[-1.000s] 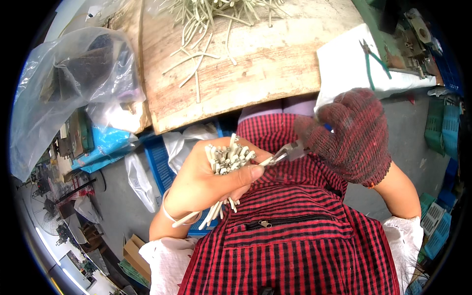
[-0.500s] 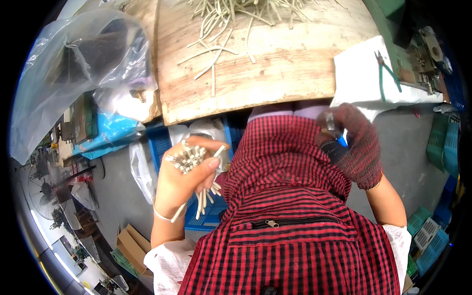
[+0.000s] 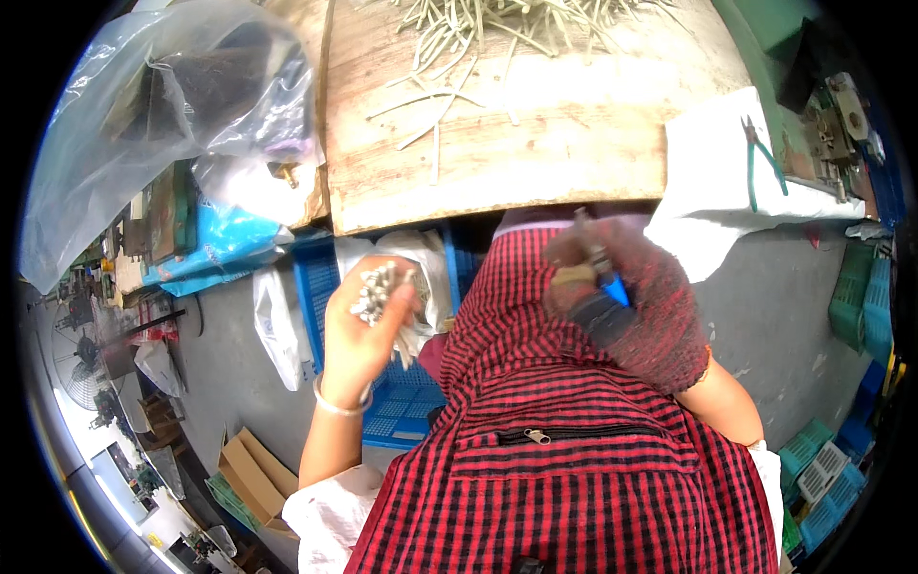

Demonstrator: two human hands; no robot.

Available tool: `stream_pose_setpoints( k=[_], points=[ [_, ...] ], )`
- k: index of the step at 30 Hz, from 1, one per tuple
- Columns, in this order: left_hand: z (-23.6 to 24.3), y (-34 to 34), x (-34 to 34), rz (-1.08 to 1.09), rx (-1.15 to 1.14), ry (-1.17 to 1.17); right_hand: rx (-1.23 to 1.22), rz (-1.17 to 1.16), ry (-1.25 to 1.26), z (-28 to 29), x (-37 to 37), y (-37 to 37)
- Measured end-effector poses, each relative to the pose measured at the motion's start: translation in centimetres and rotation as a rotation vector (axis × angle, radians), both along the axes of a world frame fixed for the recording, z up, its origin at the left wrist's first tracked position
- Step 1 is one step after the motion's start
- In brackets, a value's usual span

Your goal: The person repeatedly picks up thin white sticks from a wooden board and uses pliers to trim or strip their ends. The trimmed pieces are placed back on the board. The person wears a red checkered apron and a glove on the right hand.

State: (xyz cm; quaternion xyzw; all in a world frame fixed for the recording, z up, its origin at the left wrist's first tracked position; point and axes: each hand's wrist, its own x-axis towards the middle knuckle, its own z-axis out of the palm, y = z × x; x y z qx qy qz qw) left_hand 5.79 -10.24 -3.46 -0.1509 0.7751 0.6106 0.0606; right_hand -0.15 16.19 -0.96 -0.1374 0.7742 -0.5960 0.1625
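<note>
My bare left hand (image 3: 363,330) is closed around a bundle of short off-white cords (image 3: 381,287), their cut or tipped ends upward and blurred, above a blue crate. My right hand (image 3: 631,306), in a dark red knitted glove, grips a small metal hand tool with a blue handle (image 3: 612,287) over the red-and-black checked apron (image 3: 507,354). A pile of similar loose cords (image 3: 459,29) lies on the wooden table (image 3: 382,172). Green-handled pliers (image 3: 765,163) rest on white cloth or sheeting (image 3: 708,153) at the table's right.
Crumpled clear plastic (image 3: 115,172) and a light-blue bag (image 3: 220,244) lie on the left. The blue crate (image 3: 392,421) stands below the table, a cardboard box (image 3: 251,469) at lower left. Baskets (image 3: 822,478) and metal fixtures (image 3: 841,115) are on the right.
My hands have separated from their working position: the left moved leftward with the bundle. My right hand moved outward, then back leftward, turning the tool so its blue handle shows.
</note>
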Motion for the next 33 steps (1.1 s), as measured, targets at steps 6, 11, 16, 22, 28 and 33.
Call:
stream_pose_setpoints(
  k=[6,11,16,22,28,33],
  points=[
    [-17.0,-9.5,5.3,-0.286,-1.13,0.24,-0.014,-0.189,-0.142,-1.5,0.6,3.1],
    [-14.2,-9.5,3.5,-0.44,-0.729,-0.462,-0.66,-0.269,-0.635,-2.8,1.3,5.6],
    [1.4,-1.3,-7.6,-0.36,-0.561,0.288,-0.997,-0.109,-1.16,-5.2,4.0,5.7],
    [-1.0,1.7,-16.3,-0.201,-1.066,0.706,-0.813,-0.006,-1.049,-5.6,5.2,5.9],
    [-1.3,2.2,-19.6,-0.063,-1.207,0.713,-0.921,-0.098,-1.085,-6.4,5.9,6.7],
    [-2.2,-2.1,-17.2,-0.175,-1.313,0.597,-1.007,-0.109,-1.132,-6.1,5.3,6.8]
  ],
)
